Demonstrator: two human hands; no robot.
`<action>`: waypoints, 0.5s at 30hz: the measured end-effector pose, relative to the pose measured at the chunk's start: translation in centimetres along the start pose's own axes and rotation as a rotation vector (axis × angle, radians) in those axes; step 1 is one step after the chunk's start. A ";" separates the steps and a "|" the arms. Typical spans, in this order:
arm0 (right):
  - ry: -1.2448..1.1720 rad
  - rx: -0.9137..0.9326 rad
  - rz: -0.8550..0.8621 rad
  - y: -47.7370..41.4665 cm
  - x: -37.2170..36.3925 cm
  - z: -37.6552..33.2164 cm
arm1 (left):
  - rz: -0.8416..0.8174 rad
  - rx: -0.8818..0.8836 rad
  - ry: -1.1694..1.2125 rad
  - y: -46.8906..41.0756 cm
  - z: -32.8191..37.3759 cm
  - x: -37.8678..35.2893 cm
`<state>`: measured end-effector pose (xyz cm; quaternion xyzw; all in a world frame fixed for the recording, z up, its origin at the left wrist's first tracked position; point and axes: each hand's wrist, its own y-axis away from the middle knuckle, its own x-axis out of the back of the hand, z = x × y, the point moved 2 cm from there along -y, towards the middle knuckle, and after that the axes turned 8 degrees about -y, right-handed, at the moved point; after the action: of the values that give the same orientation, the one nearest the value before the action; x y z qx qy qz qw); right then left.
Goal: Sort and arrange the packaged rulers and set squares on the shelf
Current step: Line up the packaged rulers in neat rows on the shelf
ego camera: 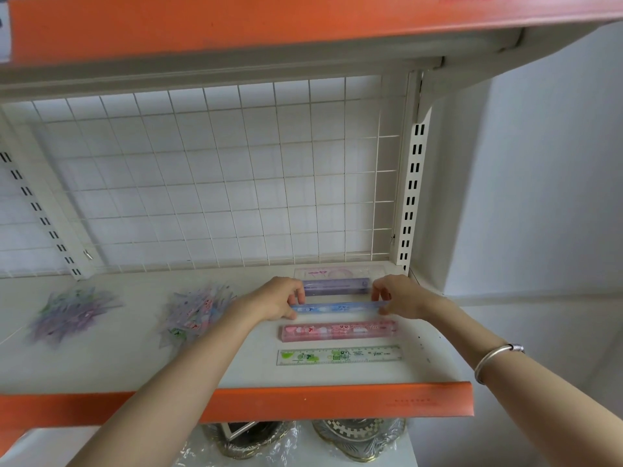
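A blue packaged ruler (337, 308) lies crosswise on the white shelf (135, 358). My left hand (276, 299) pinches its left end and my right hand (397, 296) pinches its right end. Behind it sits a purple ruler pack (337, 286), and behind that a clear pack with pink print (337, 273). In front lie a pink ruler pack (337, 331) and a clear ruler with green print (338, 356), all parallel in a column at the shelf's right side.
Two loose heaps of packaged set squares and rulers lie on the shelf: one purplish (72, 313) at far left, one mixed (195, 311) near the middle. A wire grid (215, 170) backs the shelf. An orange front lip (337, 399) edges it; wrapped items (357, 436) stand below.
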<state>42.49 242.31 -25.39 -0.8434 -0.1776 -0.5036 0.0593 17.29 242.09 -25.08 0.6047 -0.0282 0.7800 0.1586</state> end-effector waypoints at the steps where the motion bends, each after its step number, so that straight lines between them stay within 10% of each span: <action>1: 0.006 0.013 0.017 0.0 -0.1 0.1 | 0.016 -0.008 0.006 0.2 0.0 -0.1; 15: -0.212 0.009 0.151 0.7 0.0 0.7 | 0.134 0.093 0.148 0.7 -0.3 0.6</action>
<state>43.30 241.86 -25.69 -0.9027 -0.1210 -0.4048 0.0816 16.65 241.60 -24.46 0.5488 -0.0206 0.8319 0.0793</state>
